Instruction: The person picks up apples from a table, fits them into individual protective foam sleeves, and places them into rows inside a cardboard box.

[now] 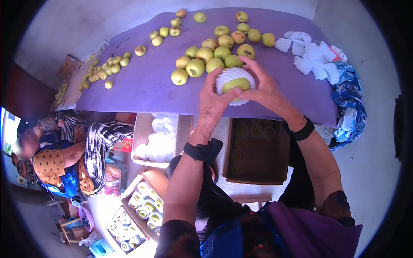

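Between my two hands is a yellow-green apple (pixel 237 84) partly covered by a white foam net sleeve, held above the near edge of the purple table (pixel 145 93). My left hand (pixel 216 92) grips its left side, thumb on the front. On the right side, my right hand (pixel 260 82) spreads its fingers over the net, its thumb meeting the left one. Just beyond my hands lies a group of loose apples (pixel 205 54), some with reddish or brown patches. White foam net sleeves (pixel 314 58) are heaped at the table's right end.
Below the table edge stand a cardboard box (pixel 258 154) partly filled with apples and a box of white foam nets (pixel 159 138). Boxes of netted apples (pixel 146 203) sit on the floor at lower left. A person (pixel 51 161) sits at left. Blue patterned cloth (pixel 350 96) hangs at right.
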Demonstrator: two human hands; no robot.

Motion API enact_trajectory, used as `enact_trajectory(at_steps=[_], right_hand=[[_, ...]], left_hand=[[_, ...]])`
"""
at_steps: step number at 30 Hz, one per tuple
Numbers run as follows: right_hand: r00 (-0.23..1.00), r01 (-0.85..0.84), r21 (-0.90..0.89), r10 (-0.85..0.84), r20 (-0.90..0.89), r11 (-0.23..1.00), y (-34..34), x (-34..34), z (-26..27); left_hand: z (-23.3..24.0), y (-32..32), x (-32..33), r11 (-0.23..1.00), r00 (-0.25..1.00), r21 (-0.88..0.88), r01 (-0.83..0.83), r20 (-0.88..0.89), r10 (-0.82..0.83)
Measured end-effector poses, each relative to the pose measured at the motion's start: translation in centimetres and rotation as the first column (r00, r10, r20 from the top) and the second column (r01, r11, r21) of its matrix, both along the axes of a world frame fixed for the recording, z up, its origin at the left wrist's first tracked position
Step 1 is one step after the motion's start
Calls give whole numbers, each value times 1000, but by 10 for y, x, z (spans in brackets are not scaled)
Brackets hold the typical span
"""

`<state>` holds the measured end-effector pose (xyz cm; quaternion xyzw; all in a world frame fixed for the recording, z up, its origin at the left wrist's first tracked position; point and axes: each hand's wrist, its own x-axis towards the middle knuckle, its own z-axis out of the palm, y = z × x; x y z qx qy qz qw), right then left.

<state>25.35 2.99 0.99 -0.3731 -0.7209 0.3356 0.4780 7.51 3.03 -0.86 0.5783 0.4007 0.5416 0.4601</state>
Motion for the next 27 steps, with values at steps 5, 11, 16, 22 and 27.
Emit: enact_trajectory(at_steps=[5,11,16,22,27], right_hand=[[959,-73,175,21,283,982,2,0,-1],[996,-74,-79,78,47,994,4,13,-7],[984,-125,-187,97,-150,974,16,12,-19],[982,-170,-233,144,-125,958,20,15,-22],[996,-72,-66,75,42,995,11,6,-18]], left_hand=[[3,-10,-6,994,953,88,-57,-293,81],[-5,-6,6,962,934,261,-84,-316,168],[-16,-7,2,994,992,101,34,-128,-21],[5,-19,2,993,989,0,119,-83,-119],[-13,-11,2,953,969,299,41,-244,35]])
